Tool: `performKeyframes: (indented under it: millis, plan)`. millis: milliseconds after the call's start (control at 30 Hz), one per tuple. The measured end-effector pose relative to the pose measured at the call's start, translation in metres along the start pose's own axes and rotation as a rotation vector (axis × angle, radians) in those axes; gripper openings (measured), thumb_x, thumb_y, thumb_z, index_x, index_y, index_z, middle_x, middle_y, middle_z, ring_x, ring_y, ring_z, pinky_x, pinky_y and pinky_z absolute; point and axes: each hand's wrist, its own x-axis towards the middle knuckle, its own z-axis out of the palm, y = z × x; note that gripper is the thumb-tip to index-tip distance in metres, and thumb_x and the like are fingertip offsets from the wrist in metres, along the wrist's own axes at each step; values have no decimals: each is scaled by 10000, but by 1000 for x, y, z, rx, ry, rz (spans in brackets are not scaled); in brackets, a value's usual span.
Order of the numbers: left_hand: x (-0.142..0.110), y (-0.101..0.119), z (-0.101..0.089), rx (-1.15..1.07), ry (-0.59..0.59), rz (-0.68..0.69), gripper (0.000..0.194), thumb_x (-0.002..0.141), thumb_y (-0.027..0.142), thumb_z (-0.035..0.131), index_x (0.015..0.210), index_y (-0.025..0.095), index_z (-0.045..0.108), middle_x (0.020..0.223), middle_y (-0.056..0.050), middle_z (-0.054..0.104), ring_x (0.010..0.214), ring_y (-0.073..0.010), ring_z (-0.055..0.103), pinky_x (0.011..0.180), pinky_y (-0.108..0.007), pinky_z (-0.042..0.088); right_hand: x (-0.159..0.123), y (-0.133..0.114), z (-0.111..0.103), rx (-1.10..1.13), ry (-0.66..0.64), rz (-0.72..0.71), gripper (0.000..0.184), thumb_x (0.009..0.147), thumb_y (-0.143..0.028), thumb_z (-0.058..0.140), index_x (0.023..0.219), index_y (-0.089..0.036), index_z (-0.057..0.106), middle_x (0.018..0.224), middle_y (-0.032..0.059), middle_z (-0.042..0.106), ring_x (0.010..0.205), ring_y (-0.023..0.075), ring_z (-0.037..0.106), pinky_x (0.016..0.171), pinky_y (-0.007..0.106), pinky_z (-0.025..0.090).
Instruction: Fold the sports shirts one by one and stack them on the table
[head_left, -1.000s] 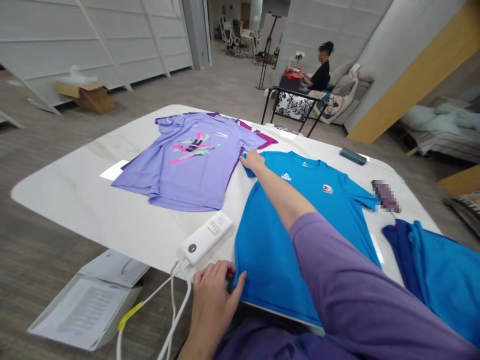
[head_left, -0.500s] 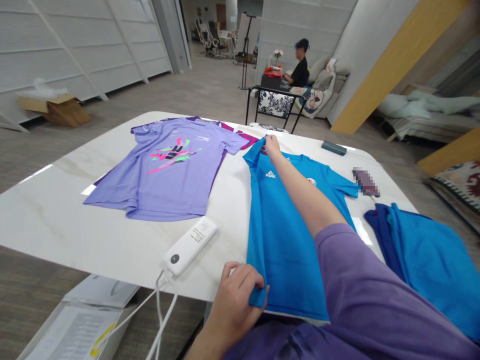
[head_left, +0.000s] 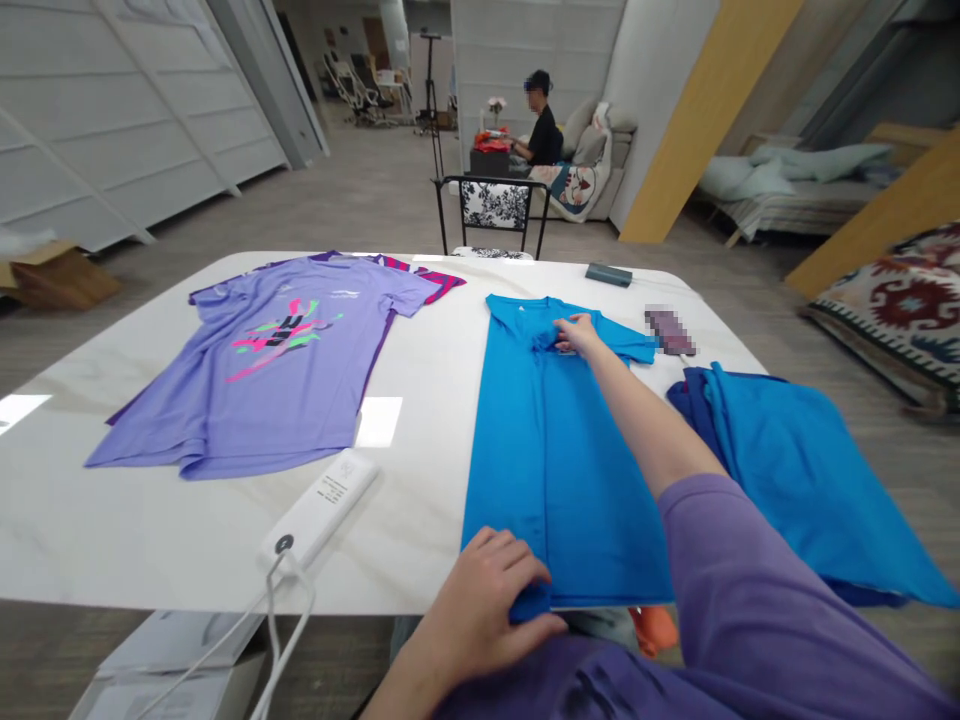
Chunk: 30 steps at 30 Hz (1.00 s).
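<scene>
A blue T-shirt (head_left: 600,480) lies on the white marbled table (head_left: 427,400) in front of me, its left side folded inward in a long strip. My left hand (head_left: 499,590) grips the bottom hem of that strip at the table's near edge. Farther off, my right hand (head_left: 576,335) pinches the sleeve end near the shirt's collar, over the chest. To the left, a lavender T-shirt (head_left: 300,370) with a bright print is spread flat on top of a darker purple one.
Near the left front lies a white power bank (head_left: 322,510) with cables hanging off the edge. Folded blue clothes (head_left: 810,460), a phone (head_left: 670,330) and a dark case (head_left: 608,274) are on the right. Behind the table stand a chair (head_left: 495,208) and a seated person (head_left: 544,125).
My right hand has carried the shirt's left shoulder and sleeve inward to the right. With it, my left hand has brought the hem over, so the side now lies folded. The view has turned right.
</scene>
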Motion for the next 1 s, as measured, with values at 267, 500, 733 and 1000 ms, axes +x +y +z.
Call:
performKeyframes:
  millis: [267,500,733,1000]
  plan:
    - [17,-50,-14,437,153,-41,683,1126,510,690,1751,287,531,1817,-85,529,1717,-352,451,1391,-578,421,19,-2,-20,-449,76,-273,647,911,-366,702,1518,-182,574,1264,165,741,1168,330,706,1109,470,576]
    - [15,-58,-10,482,89,-54,761,1129,549,662,1815,311,435,1899,-61,392,1766,-344,365,1430,-593,337,-1,-5,-15,-998,-302,-714,677,1008,-502,685,1648,-280,672,1661,132,604,1473,440,513,1283,607,403]
    - [15,-56,-10,464,107,-59,753,1112,536,694,1793,308,468,1884,-58,423,1761,-335,372,1431,-577,339,-22,-37,-26,-1249,-501,-695,332,988,-454,682,1139,-268,912,1439,110,776,1360,430,586,1243,617,380]
    - [14,-55,-8,457,134,-53,766,1093,512,714,1791,308,472,1876,-67,434,1751,-342,387,1422,-583,348,-35,-42,-93,-1354,-257,-592,356,1078,-503,624,1055,-244,868,1160,149,841,1061,359,756,935,443,546]
